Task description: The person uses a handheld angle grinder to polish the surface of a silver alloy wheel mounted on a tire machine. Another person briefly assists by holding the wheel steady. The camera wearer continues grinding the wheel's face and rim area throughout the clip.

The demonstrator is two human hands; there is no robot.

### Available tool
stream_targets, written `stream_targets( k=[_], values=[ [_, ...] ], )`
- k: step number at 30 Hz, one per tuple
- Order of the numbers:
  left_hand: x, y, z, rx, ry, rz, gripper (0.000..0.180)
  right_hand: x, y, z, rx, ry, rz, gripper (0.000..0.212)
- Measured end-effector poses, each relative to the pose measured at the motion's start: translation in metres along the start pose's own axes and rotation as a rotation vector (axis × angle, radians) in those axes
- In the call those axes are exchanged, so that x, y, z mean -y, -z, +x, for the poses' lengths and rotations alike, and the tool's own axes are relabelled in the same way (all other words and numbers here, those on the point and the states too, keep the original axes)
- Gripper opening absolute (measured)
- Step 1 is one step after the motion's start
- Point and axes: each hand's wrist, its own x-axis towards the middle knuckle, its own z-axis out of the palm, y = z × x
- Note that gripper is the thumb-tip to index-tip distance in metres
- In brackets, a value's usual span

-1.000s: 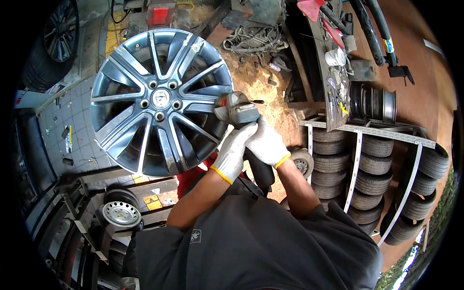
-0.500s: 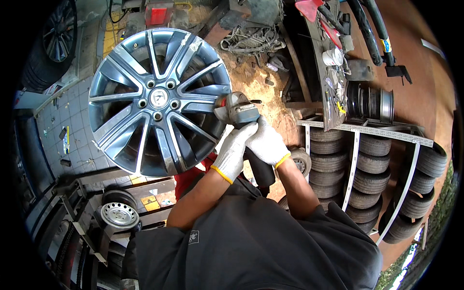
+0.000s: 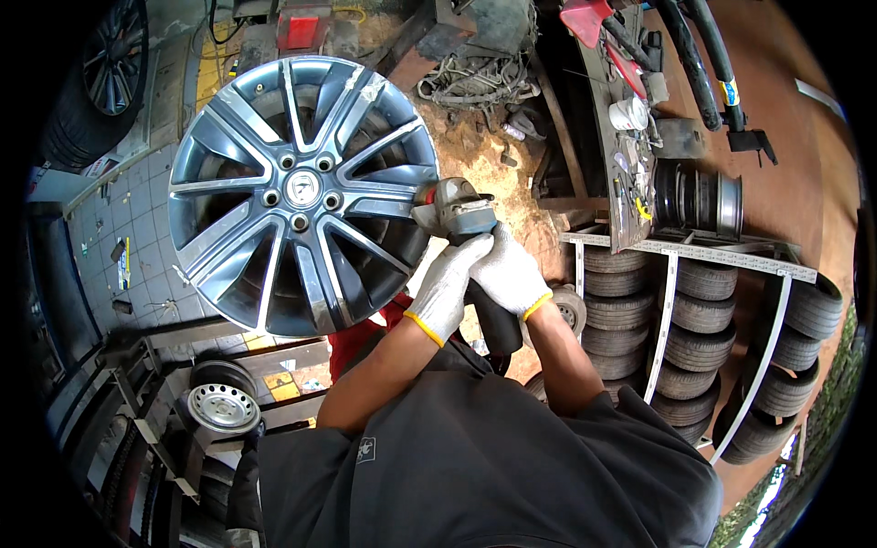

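A large alloy wheel rim [image 3: 322, 160], blue-grey with bright spokes, lies face up at the upper left. Its edge shows pale scuffed patches at the upper right and lower left. Both my hands wear white knit gloves with yellow cuffs and are closed around an angle grinder [image 3: 465, 217], whose grey head is at the rim's right edge. My left hand [image 3: 449, 285] wraps it from the left, and my right hand [image 3: 512, 274] grips from the right, the two touching. The grinder's dark body shows below them. Its disc is mostly hidden, so contact with the rim is unclear.
Stacked tyres [image 3: 698, 324] fill a metal rack [image 3: 664, 320] at the right. A cluttered bench [image 3: 628, 169] stands beyond it at the upper right. Another wheel [image 3: 110, 64] is at the far left, and a silver steel rim [image 3: 224, 407] sits at the lower left.
The grinder and both gloved hands have shifted slightly to the right and down in the picture. More of the grinder's dark body shows below my hands. The grip is unchanged.
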Motion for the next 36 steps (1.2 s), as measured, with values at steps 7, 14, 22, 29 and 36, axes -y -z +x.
stream_targets(
  k=[7, 14, 22, 29, 36],
  values=[
    [0.008, -0.007, 0.005, -0.044, 0.017, 0.042, 0.032, -0.010, 0.003, 0.000, -0.014, -0.074, 0.013, 0.056],
    [0.011, -0.001, 0.007, -0.068, 0.035, 0.076, 0.036, -0.018, -0.004, 0.001, -0.027, -0.032, 0.066, 0.057],
    [0.002, -0.005, 0.010, -0.073, 0.019, 0.081, 0.036, -0.017, -0.005, 0.009, -0.058, 0.016, 0.127, 0.053],
    [0.002, -0.009, 0.015, -0.057, -0.019, 0.108, 0.036, -0.022, -0.003, 0.016, -0.040, 0.009, 0.125, 0.051],
    [0.003, -0.010, 0.017, -0.057, -0.033, 0.106, 0.038, -0.025, -0.002, 0.021, -0.044, 0.039, 0.128, 0.056]
  ],
)
